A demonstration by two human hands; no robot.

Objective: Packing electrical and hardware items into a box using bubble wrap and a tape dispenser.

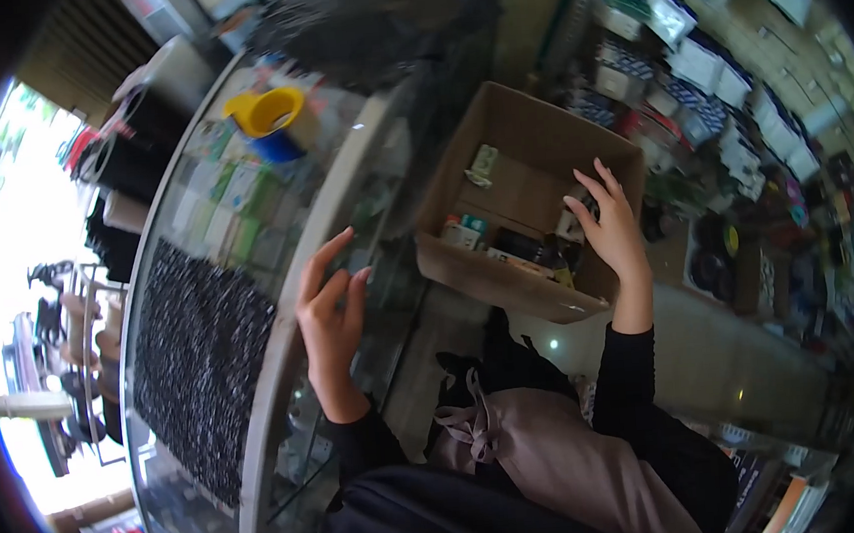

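My left hand (332, 310) is raised beside the pale edge of a glass display counter (349, 160), with its forefinger stretched out and nothing in its grasp. Over the near right part of an open cardboard box (457, 279) hovers my right hand (606, 220), fingers apart and empty. Inside the box lie several small packages: a pale green carton (484, 166) against the far left wall, white and teal cartons (465, 230) in the left corner, and dark and yellow items (560, 261) along the near side. My right hand hides part of the contents.
A dark sparkly mat (203, 364) covers part of the counter top. Farther along stands a yellow and blue tape roll holder (279, 121). Black plastic sheeting (373, 25) lies at the counter's far end. Packaged goods (703, 69) hang on the right wall, above a tiled floor (730, 349).
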